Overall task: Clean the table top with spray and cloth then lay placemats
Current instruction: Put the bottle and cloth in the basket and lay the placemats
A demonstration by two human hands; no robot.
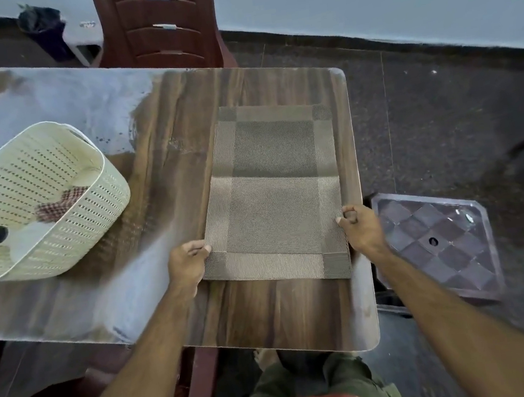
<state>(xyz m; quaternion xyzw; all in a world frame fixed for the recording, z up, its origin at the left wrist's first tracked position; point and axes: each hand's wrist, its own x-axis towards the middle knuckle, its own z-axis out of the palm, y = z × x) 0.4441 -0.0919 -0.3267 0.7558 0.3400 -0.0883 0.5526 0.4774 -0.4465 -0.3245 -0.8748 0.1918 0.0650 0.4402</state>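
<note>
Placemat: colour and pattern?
Woven brown-beige placemat, darker centre panel, lighter border bands; head view, the only one.

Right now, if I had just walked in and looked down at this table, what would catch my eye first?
First, the woven placemat lying flat near the right end of the wooden table, with the left hand and right hand pinching its two near side edges. Next, the cream perforated basket on the left, with a checked cloth inside. A dark red chair stands at the table's far side.
</note>
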